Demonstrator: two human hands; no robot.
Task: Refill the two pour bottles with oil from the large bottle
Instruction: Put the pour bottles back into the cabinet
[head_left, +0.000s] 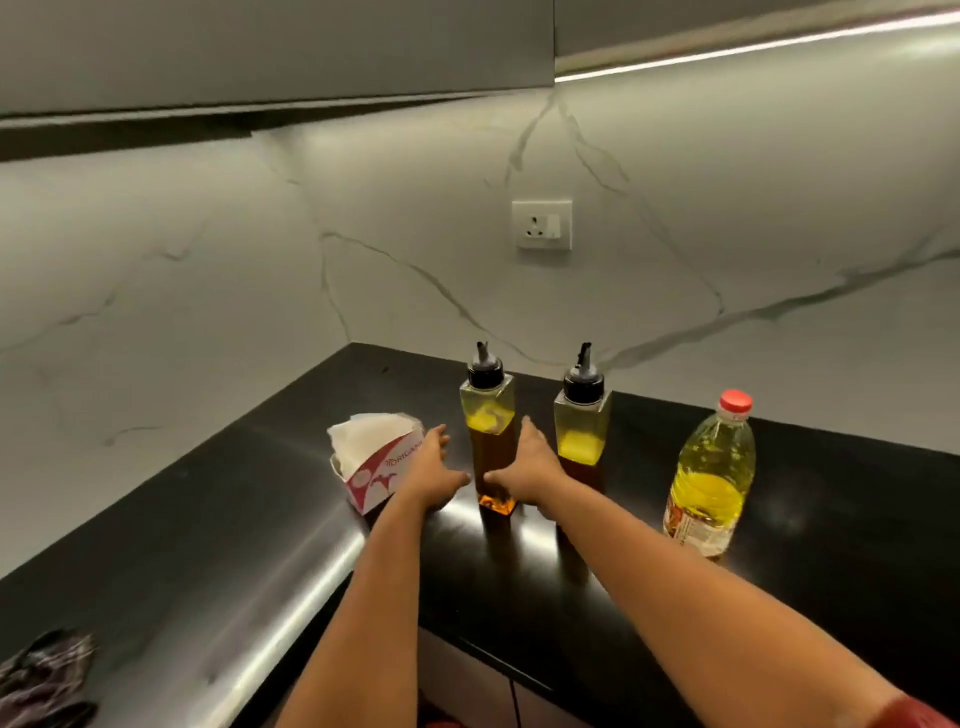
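Observation:
Two square clear pour bottles with black spout caps stand on the black counter (234, 530), each holding amber oil. The left pour bottle (488, 415) stands between my two hands. My left hand (434, 470) is just left of its base, fingers spread, thumb reaching toward the bottle. On the other side, my right hand (530, 467) has its fingers extended and its thumb at the bottle's lower part. Neither hand is closed around it. The right pour bottle (582, 421) stands behind my right hand. The large plastic oil bottle (711, 478), red-capped with yellow oil, stands further right.
A red and white tissue box (371, 462) sits on the counter just left of my left hand. A dark checked cloth (47, 675) lies at the bottom left corner. A wall socket (542, 224) is set in the marble backsplash behind the bottles.

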